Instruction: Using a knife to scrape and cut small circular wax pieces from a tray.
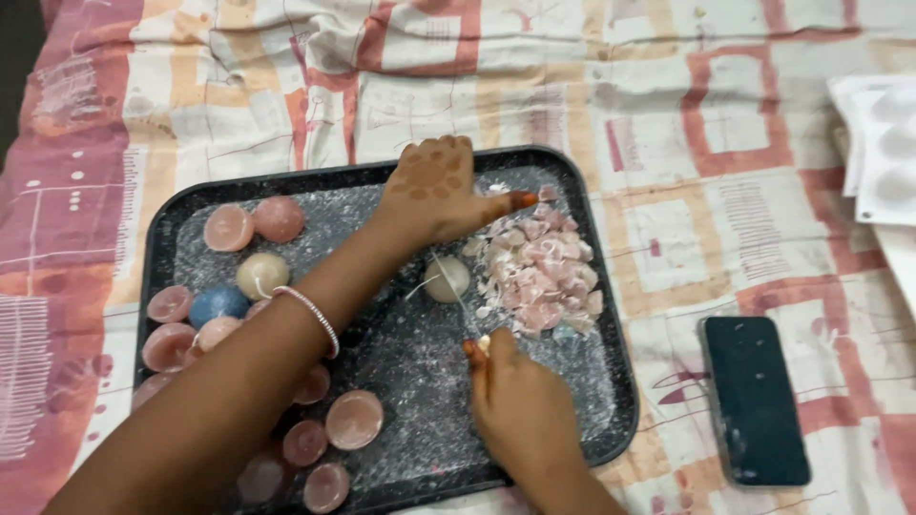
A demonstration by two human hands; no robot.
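A black tray (611, 381) lies on a patterned bedsheet. On its left side sit several round wax half-domes, mostly pink (229, 229), with one blue (218, 303) and one cream (262, 274). A heap of pink and white wax shavings (539, 272) lies at the right. My left hand (434, 191) reaches across the tray and rests knuckles-up at the heap's upper left edge, fingers curled under. My right hand (520, 405) pinches a thin pale blade (458, 300) that runs up past a cream wax ball (447, 278) towards the left hand.
A dark phone (754, 401) lies face up on the sheet to the right of the tray. White moulded trays (883, 143) are at the right edge. The tray floor is dusted with fine wax crumbs.
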